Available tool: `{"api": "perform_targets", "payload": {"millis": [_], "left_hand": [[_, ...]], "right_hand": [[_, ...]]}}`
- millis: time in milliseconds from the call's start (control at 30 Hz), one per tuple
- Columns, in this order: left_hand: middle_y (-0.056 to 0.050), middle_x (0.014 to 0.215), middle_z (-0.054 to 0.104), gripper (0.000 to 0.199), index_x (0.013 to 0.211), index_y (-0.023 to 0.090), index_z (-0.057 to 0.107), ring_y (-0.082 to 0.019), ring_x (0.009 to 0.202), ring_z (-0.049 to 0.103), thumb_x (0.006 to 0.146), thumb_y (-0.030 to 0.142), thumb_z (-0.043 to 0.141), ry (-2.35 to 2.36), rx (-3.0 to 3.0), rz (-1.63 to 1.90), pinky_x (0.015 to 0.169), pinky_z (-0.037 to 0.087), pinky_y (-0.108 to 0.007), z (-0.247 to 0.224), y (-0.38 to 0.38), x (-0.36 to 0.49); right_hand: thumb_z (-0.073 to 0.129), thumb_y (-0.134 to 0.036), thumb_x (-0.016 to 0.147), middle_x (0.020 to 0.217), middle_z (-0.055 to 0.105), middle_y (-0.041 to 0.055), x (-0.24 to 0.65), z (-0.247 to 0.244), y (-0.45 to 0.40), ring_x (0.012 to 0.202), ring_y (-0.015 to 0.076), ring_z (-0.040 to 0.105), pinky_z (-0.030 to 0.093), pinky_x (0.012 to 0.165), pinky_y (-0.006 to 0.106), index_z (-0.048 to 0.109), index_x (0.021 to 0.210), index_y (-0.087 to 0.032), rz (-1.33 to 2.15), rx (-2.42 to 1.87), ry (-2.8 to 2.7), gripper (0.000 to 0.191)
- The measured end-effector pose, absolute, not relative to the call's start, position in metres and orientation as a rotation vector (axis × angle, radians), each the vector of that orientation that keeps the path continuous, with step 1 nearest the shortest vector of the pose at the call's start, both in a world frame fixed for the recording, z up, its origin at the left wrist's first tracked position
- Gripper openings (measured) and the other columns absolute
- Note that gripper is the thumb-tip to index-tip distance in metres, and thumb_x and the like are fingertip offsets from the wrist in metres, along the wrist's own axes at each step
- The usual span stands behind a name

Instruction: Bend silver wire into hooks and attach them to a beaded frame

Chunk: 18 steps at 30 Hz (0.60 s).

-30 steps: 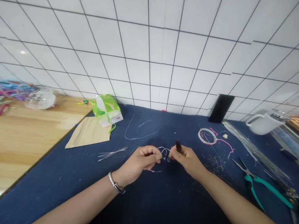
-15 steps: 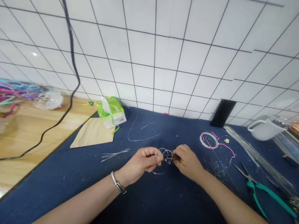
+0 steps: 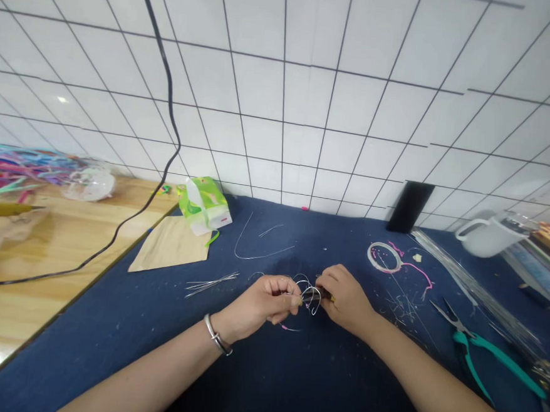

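Note:
Between the fingertips of my left hand (image 3: pixel 271 300) is a piece of thin silvery wire (image 3: pixel 315 291), bent into curved loops that stick out to the right. A strand with a small pink bead (image 3: pixel 285 326) hangs below that hand. My right hand (image 3: pixel 344 297) is closed around a small pair of pliers (image 3: pixel 325 294), mostly hidden by the fingers; a bit of yellow handle shows. The pliers' jaws are close to the wire loops, and I cannot tell whether they grip them. Both hands are just above the dark blue cloth (image 3: pixel 309 384).
Teal-handled pliers (image 3: pixel 464 335) lie open at right, near a long wire bundle (image 3: pixel 467 282). A round dish (image 3: pixel 384 257) holds pink beads. Short wires (image 3: pixel 213 283) lie left, before a beige cloth (image 3: pixel 171 246) and green packet (image 3: pixel 205 204). A white mug (image 3: pixel 489 237) stands back right.
The wire loops have turned and shifted slightly in my left fingers. My right hand and its pliers have moved only a little. At left, the hanging black cable has swung to the right.

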<state>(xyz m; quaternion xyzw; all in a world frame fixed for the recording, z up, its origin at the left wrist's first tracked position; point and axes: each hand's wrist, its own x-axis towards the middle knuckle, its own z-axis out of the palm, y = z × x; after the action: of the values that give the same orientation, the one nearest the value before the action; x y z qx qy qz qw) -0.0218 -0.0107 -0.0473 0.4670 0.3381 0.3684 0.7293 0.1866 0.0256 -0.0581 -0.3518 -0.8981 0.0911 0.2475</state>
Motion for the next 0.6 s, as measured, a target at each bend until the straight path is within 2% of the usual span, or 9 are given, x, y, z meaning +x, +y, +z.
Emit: {"api": "perform_targets", "payload": {"millis": [233, 600], "left_hand": [[0.001, 0.064, 0.056, 0.014, 0.075, 0.011, 0.056, -0.001, 0.038, 0.034, 0.078, 0.023, 0.061, 0.71, 1.016, 0.768, 0.039, 0.02, -0.018, -0.0464, -0.0121, -0.0209], [0.002, 0.063, 0.054, 0.016, 0.074, 0.011, 0.054, -0.001, 0.039, 0.035, 0.078, 0.025, 0.06, 0.729, 1.059, 0.763, 0.04, 0.021, -0.018, -0.0458, -0.0171, -0.0173]], "right_hand": [[0.052, -0.016, 0.079, 0.079, 0.051, 0.0051, 0.1871, -0.0641, 0.0277, 0.078, 0.0165, 0.042, 0.037, 0.074, 0.031, 0.056, 0.078, -0.016, 0.127, -0.948, -2.483, 0.004], [0.05, -0.024, 0.083, 0.075, 0.048, 0.0044, 0.1881, -0.0632, 0.0264, 0.074, 0.015, 0.04, 0.035, 0.07, 0.03, 0.056, 0.071, -0.016, 0.008, -0.963, -2.513, 0.016]]}}
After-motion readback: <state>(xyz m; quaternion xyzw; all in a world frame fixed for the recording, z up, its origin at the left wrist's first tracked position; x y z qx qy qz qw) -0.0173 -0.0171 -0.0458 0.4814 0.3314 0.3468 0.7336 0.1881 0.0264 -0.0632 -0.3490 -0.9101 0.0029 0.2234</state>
